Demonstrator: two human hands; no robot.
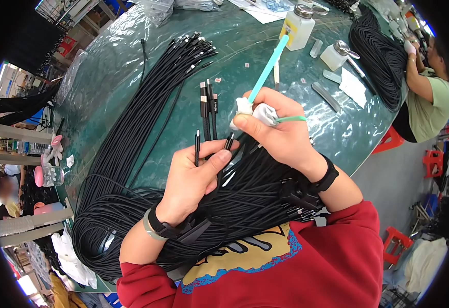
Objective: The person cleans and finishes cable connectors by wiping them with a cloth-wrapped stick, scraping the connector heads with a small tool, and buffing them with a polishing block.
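Observation:
Several black cables with plug ends (207, 105) are held by my left hand (196, 169), its thumb pressed against one plug (229, 139) and the other plugs fanned out above the fingers. Just above it, my right hand (281, 126) is closed around a crumpled white cloth (265, 114) and a teal stick (268, 69) that points up and away. A green end (291, 119) sticks out on the other side of this hand. Under both hands lies a large bundle of black cables (121, 131), its plug ends fanned at the far side of the table.
The green table (178, 172) has a plastic cover. At the far right stand two bottles (299, 28) (333, 56), near grey strips (326, 97), a white paper piece (354, 88) and another cable coil (376, 61). A co-worker (430, 97) sits beyond, near red stools (398, 245).

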